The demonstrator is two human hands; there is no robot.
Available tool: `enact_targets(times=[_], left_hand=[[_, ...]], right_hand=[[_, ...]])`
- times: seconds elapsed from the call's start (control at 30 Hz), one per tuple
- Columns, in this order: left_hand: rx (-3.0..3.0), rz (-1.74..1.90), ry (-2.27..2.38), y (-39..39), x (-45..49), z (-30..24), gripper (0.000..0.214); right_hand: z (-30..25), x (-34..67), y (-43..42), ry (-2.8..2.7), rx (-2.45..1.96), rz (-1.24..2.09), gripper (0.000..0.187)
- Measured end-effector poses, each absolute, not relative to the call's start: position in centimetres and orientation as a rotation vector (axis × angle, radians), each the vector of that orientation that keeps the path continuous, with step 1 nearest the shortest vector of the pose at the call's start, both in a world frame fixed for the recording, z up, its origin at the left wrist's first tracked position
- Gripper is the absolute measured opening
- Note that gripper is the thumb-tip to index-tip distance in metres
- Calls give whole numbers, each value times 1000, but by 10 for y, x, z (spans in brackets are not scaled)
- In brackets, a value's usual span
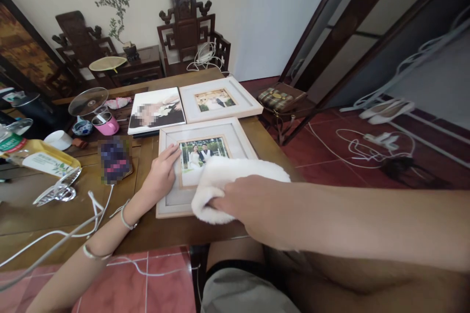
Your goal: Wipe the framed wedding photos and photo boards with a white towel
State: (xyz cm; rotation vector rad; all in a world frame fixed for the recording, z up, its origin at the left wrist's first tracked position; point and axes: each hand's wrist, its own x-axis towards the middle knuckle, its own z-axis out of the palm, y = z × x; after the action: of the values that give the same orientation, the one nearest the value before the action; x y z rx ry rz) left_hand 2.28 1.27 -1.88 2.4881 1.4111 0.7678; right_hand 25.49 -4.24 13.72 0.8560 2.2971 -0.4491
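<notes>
A picture frame (169,200) with a pale wooden rim lies flat at the table's near edge, a photo of two people (200,152) inside it. My left hand (163,172) rests on the frame's left side, fingers stretched out over the rim and border. In my right hand (244,200) is a fluffy white cloth (249,168), pressed on the frame's right half. The cloth covers the lower right of the frame and part of the photo. Some of my right fingers are tucked into the cloth and hidden.
Behind lie a second frame (253,102) and a photo panel (156,107). Left on the table (143,234) are a phone (114,160), an oil bottle (40,156), a clear hair claw (60,190), a pink mug (105,123) and white cables. A plaid bag (277,99) sits on a chair at right.
</notes>
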Motion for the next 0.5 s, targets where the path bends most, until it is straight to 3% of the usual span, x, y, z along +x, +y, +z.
enact_targets(times=[0.23,0.33,0.5], left_hand=[[2501,788,1377,16,18,-25,62],[2497,773,1387,20,22,-30,62],[2489,774,1387,20,24,-30,62]], right_hand=[[87,265,20,2513,1148,89,60],[66,274,53,2528,1192,294,54],[72,274,60,2509,1057,233,52]])
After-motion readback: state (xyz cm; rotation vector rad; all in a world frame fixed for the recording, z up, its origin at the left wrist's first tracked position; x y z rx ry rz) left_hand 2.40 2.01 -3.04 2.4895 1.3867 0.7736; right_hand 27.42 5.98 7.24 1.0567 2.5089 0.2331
